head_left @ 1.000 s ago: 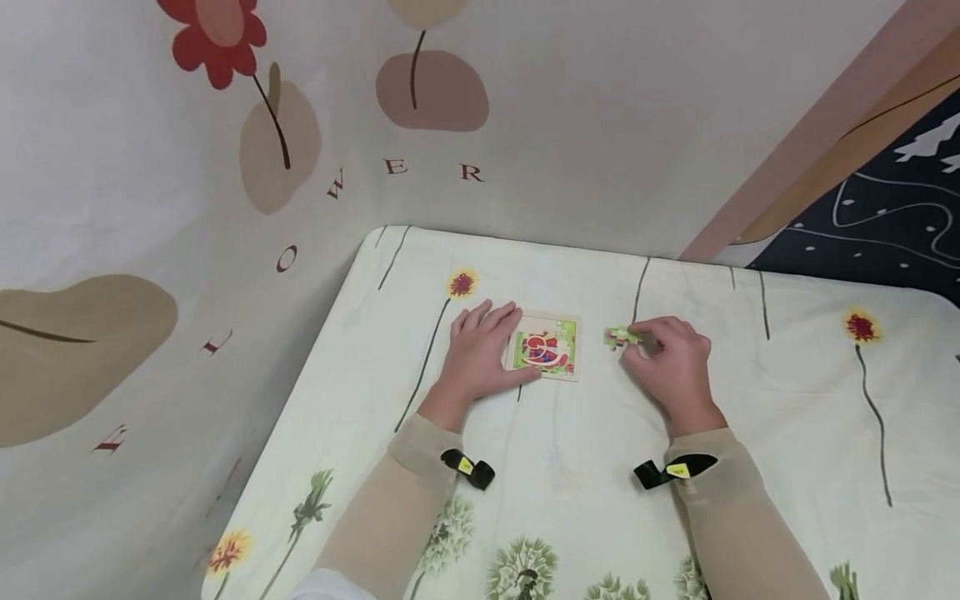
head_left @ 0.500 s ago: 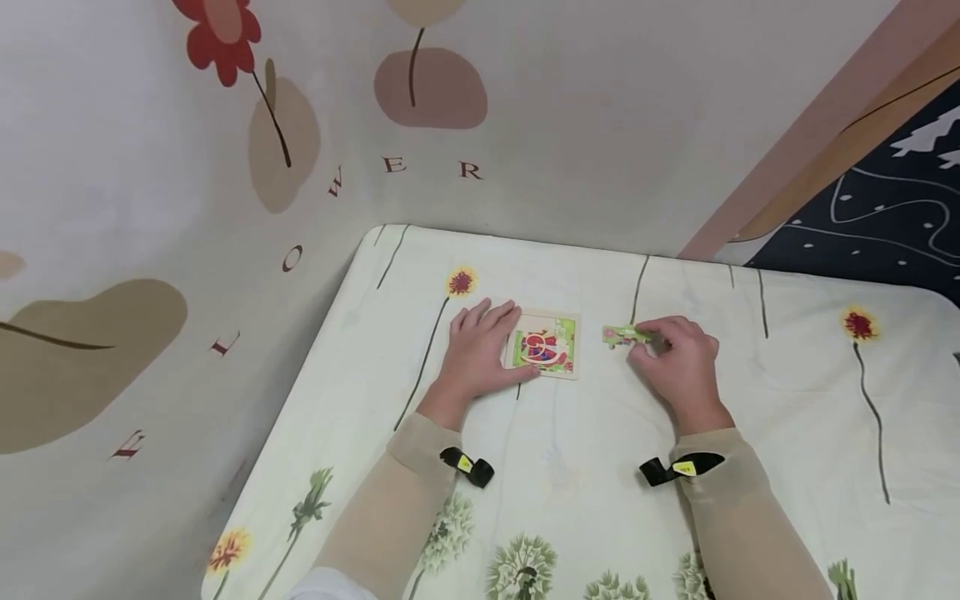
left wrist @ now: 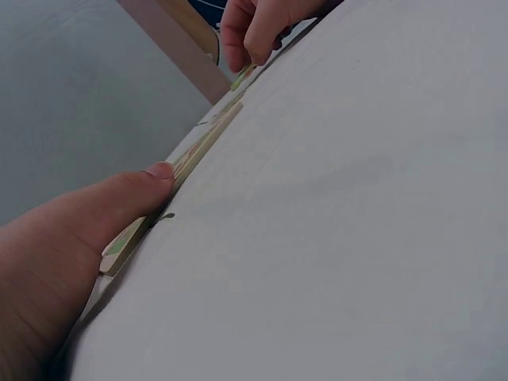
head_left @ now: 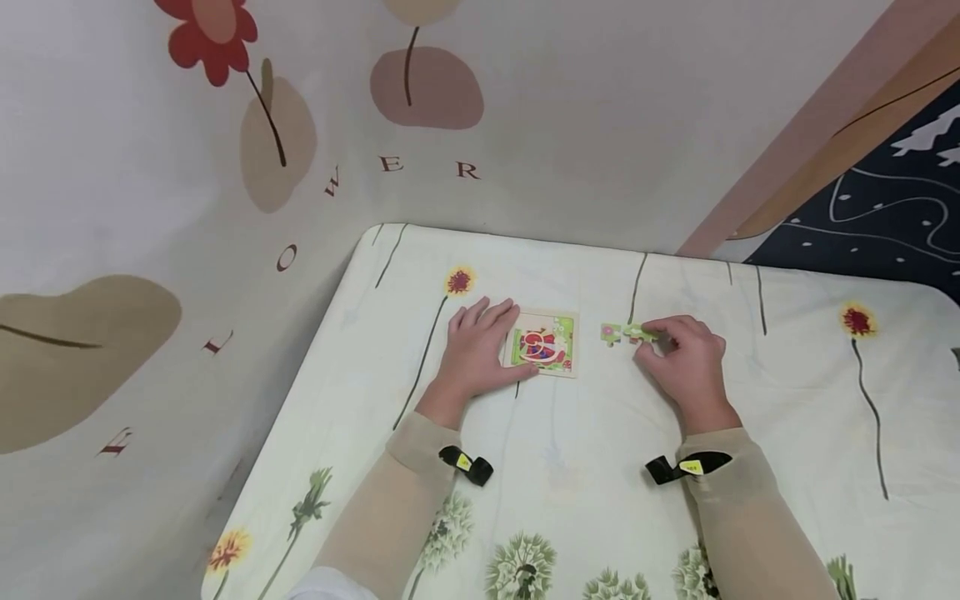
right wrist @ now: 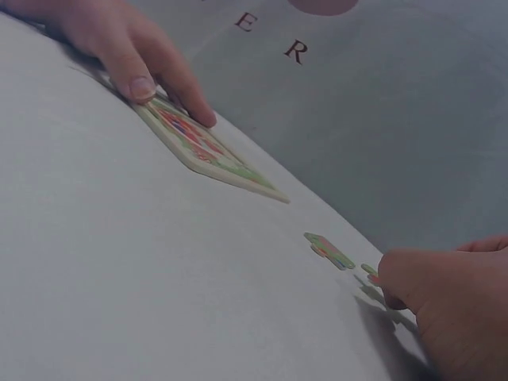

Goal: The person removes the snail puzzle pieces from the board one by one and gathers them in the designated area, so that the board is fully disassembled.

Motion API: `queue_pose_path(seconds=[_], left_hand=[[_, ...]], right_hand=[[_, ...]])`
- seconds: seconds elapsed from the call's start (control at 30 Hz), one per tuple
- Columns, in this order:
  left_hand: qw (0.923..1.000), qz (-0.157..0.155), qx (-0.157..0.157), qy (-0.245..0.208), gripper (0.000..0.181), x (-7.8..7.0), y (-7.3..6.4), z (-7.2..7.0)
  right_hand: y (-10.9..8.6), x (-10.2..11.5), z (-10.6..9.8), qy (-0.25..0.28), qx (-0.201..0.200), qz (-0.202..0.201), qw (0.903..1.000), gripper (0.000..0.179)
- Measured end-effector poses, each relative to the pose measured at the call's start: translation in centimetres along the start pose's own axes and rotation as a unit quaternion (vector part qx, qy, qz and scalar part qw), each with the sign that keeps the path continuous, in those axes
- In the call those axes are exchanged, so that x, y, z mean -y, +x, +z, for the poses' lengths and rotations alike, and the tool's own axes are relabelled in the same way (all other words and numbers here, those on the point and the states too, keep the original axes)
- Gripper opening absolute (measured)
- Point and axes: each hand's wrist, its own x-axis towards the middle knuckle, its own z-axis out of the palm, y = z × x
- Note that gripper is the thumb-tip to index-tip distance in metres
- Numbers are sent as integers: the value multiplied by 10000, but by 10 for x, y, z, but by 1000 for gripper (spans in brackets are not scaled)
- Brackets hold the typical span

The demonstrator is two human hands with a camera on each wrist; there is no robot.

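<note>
A small square jigsaw puzzle board point(head_left: 549, 343) with a pale frame and a red, blue and green picture lies on the table. My left hand point(head_left: 480, 346) rests on its left side, fingers spread, thumb on the near edge; part of the board is hidden beneath. To the right, my right hand point(head_left: 686, 362) pinches a green puzzle piece point(head_left: 637, 332) between thumb and fingers. Just left of that, a second puzzle piece point(head_left: 611, 334) with a pink spot lies flat on the cloth. In the right wrist view a narrow gap separates the held piece from the lying piece point(right wrist: 329, 251).
A white flower-print cloth point(head_left: 570, 500) covers the table. Its far edge meets a pale wall hanging point(head_left: 585, 150) with letters and flower shapes. A dark patterned panel point(head_left: 885, 208) is at the back right. Each sleeve carries a black wrist camera.
My right hand has shifted slightly right with its piece, drawing it away from the other piece, which now shows separately. My left hand and the board have stayed put.
</note>
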Motion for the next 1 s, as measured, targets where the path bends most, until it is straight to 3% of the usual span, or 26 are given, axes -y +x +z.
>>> queue_pose_path(seconds=[0.5,0.77,1.0], left_hand=[[9999,63,-114,10,104,2,-1,4],[10000,23,-54,25,104,1,-1,4],[10000,-11,12,45,104,0,-1,1]], right_hand=[[-1,-3,0,-102,258,127,9995,22],[-1,-3,0,-123,290,63,9995,21],[-1,1,-2,-164,418,243,9987,22]])
